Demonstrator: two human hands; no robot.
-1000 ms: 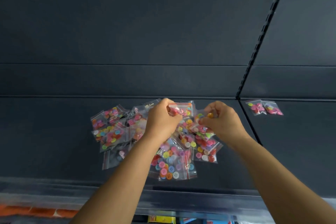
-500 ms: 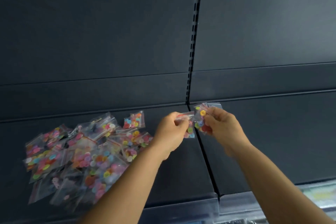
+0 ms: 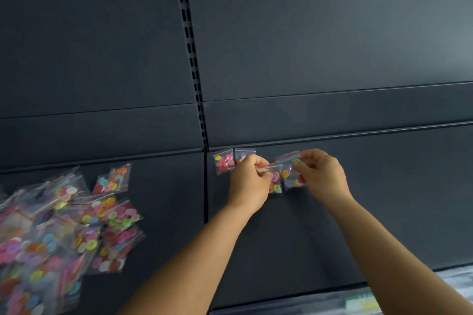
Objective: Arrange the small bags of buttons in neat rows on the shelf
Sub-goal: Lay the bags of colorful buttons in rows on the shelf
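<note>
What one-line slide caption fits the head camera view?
Each hand, left hand and right hand, pinches a button bag beside two placed bags on the dark shelf.

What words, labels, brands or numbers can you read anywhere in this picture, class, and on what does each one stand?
No text can be read in this picture.
The label strip on the shelf edge at the lower right: green and yellow patches, too blurred to read.
The bags of buttons: no printing can be made out.
The dark back panels: no words or numbers.
</note>
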